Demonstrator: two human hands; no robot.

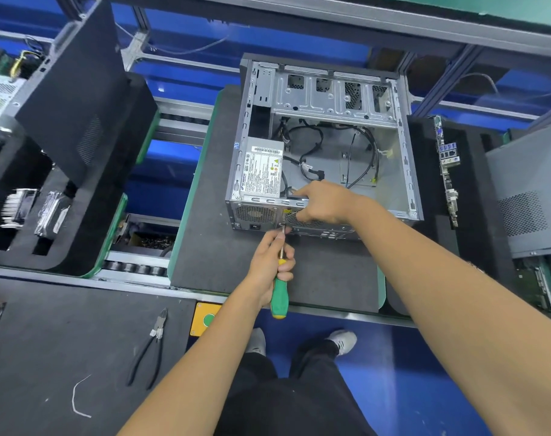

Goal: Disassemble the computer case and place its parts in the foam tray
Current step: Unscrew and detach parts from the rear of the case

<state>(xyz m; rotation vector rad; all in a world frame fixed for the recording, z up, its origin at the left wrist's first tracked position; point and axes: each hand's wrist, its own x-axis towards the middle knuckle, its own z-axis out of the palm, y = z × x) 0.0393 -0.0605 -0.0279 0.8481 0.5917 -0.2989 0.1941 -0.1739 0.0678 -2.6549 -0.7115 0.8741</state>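
Note:
An open silver computer case (403, 152) lies on its side on a dark mat (211, 234), with a grey power supply (261, 171) and loose black cables (308, 143) inside. My left hand (272, 262) grips a green-and-yellow screwdriver (279, 297), its tip against the case's rear panel beside the power supply. My right hand (324, 201) grips the case's near rear edge. A black foam tray (79, 215) at the left holds a heatsink (16, 204) and a drive (52, 214). Another foam tray (425, 171) at the right holds a motherboard (447, 168) on edge.
Black-handled cutters (151, 344) and a white wire scrap (77, 398) lie on the near mat. A yellow box with a green button (205, 319) sits at the bench edge. A black side panel (76, 96) stands at the left, a grey panel (529, 196) at the right.

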